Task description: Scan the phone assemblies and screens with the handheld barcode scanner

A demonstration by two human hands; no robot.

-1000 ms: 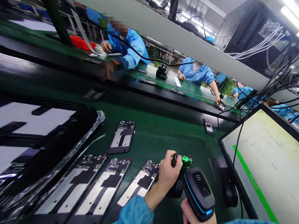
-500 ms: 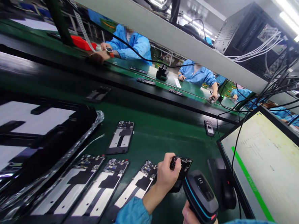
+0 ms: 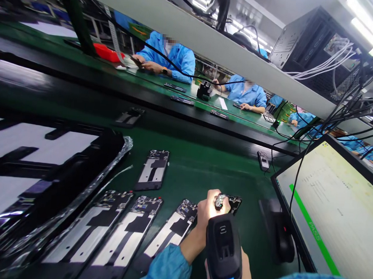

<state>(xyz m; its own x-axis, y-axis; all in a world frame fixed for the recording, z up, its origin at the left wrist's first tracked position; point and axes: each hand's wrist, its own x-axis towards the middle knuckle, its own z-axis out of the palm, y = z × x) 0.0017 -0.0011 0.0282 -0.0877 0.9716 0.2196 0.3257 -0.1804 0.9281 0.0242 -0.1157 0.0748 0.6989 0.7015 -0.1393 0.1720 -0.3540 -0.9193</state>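
Observation:
My left hand (image 3: 207, 214) grips the top end of a bare phone frame (image 3: 230, 202), lifted off the green bench. My right hand (image 3: 244, 271) holds a black handheld scanner (image 3: 223, 253) with a blue light at its base, its head pointed at the phone frame and lighting it. Three more phone frames (image 3: 122, 234) lie side by side just left of my left wrist. A single frame (image 3: 153, 170) lies further back.
A monitor (image 3: 333, 211) with a green bar stands at the right, a black mouse (image 3: 278, 233) beside it, cables hanging above. A black tray of frames (image 3: 45, 169) fills the left. Beyond a dark conveyor strip (image 3: 175, 113), several people in blue coats work at another bench.
The scanner swung left from beside the phone frame to directly behind it, and its light changed. My left hand kept the frame. The green glow on the frame went out, then white light fell on it.

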